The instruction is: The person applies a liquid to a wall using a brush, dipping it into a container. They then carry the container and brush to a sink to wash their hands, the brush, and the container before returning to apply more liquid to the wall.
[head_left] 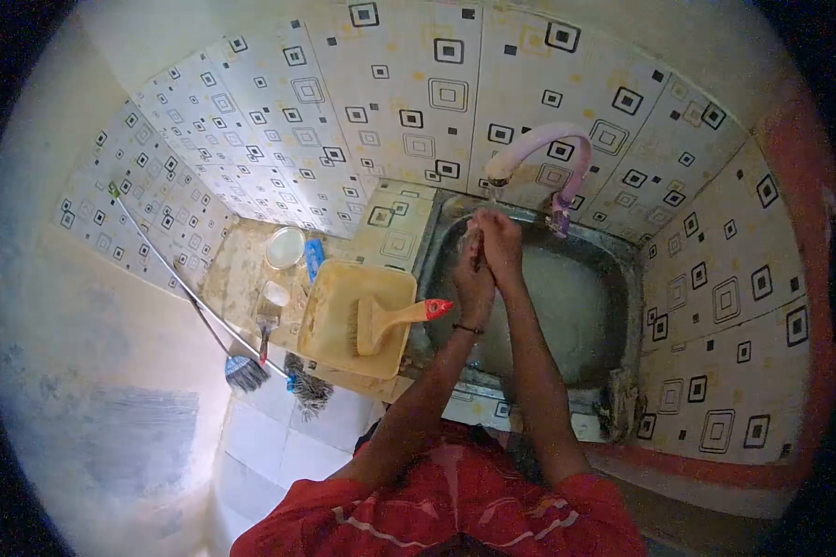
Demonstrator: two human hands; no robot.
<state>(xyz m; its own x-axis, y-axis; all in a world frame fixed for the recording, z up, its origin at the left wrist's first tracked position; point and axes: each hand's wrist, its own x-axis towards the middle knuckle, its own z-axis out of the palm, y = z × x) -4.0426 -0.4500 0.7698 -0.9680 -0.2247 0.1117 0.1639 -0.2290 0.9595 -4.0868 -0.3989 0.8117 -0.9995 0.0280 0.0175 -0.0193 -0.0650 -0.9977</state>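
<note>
My left hand (473,271) and my right hand (502,243) are pressed together over the sink (633,316), under the mouth of a pale pink curved tap (578,139). A thin stream of water (497,195) runs from the tap onto them. My right hand is closed over the fingers of my left hand, so the left fingers are mostly hidden. No other object shows between the hands. A dark band (468,328) circles my left wrist. Cloudy greyish water (567,306) lies in the basin.
Left of the sink, a wide wooden-handled brush (390,325) rests across a yellowish tray (320,320). Beyond are a white tub (285,247), a blue packet (315,258) and a small paintbrush (267,325). A broom (244,373) and a mop (308,385) lean at the left.
</note>
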